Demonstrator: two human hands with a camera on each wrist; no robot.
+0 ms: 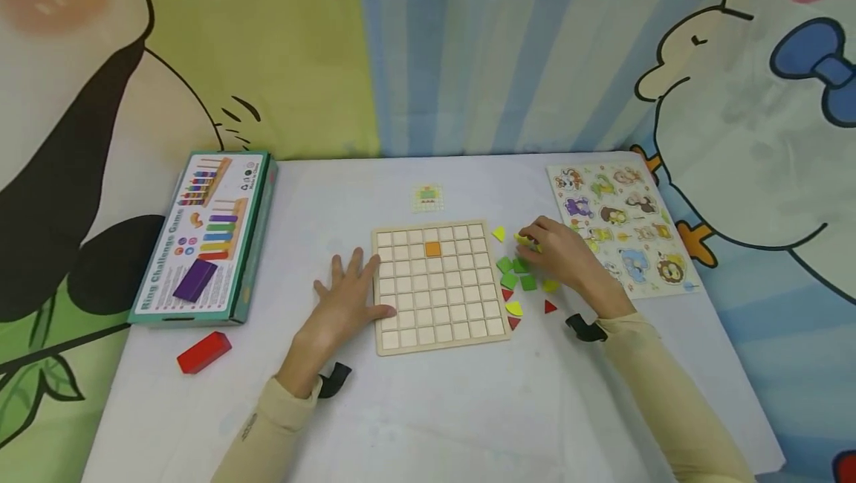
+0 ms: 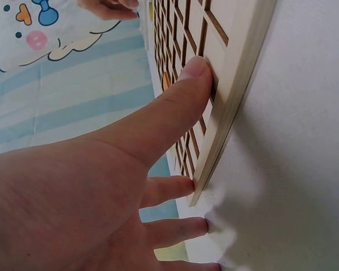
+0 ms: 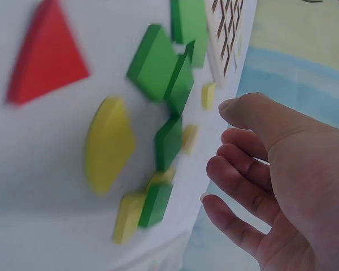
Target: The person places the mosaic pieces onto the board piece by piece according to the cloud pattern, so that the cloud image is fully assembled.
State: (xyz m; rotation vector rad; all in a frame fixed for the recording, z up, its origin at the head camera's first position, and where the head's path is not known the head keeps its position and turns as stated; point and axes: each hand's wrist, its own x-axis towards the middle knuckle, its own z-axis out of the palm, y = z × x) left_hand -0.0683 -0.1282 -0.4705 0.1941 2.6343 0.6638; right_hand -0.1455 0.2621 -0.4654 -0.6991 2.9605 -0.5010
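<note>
A wooden grid board (image 1: 441,286) lies on the white table, its squares pale except for one orange square (image 1: 433,249) near the far side. My left hand (image 1: 344,297) spreads its fingers at the board's left edge; the thumb (image 2: 181,90) rests on the rim. Over the small pieces right of the board hovers my right hand (image 1: 565,254), fingers loosely bent, with nothing visible between them in the right wrist view. Below it lie green squares (image 3: 153,65), yellow quarter-round pieces (image 3: 108,145) and red triangles (image 3: 48,56). Some pieces are partly hidden under the hand.
A small pattern card (image 1: 428,198) lies beyond the board. An animal picture sheet (image 1: 622,230) is at the right. On the left stand a game box (image 1: 200,238) with a purple block (image 1: 195,280) on top and a red block (image 1: 203,353) in front.
</note>
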